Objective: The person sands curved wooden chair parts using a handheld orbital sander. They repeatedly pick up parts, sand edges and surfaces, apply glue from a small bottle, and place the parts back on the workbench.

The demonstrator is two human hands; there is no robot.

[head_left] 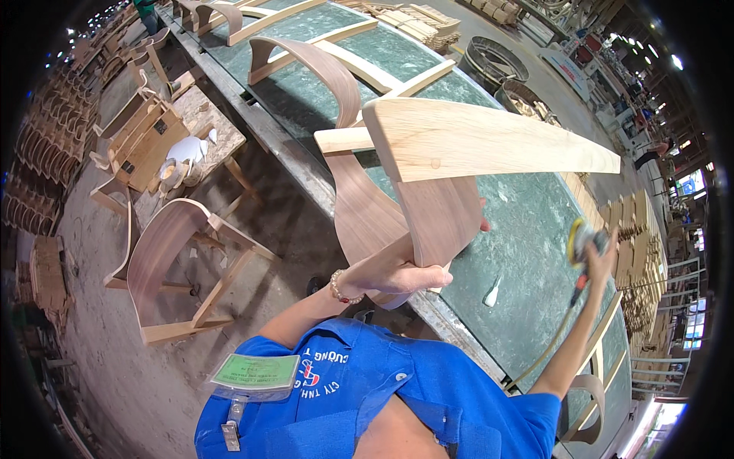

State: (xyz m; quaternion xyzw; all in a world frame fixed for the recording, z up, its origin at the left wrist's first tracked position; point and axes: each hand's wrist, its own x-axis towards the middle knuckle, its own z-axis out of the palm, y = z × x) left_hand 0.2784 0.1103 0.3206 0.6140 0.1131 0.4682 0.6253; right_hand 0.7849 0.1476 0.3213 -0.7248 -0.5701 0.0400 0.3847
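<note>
My left hand (407, 277) is closed on the lower edge of a curved wooden chair frame, thumb in front and most fingers hidden behind it. The frame's dark veneered back (440, 218) bends round under a broad pale wooden piece (497, 141), which points up and right, tilted above the table. Away to the right, my right hand (600, 260) is wrapped around a small sander (585, 241) with a yellow rim. A thin hose (547, 353) trails down from the sander. The sander is held apart from the chair frame.
The long green worktable (527, 229) carries several curved chair frames (313, 65) and a small white tube (493, 292). On the floor to the left stand another chair frame (164, 256) and a low bench (222, 126). Stacked wooden parts (638, 260) line the right side.
</note>
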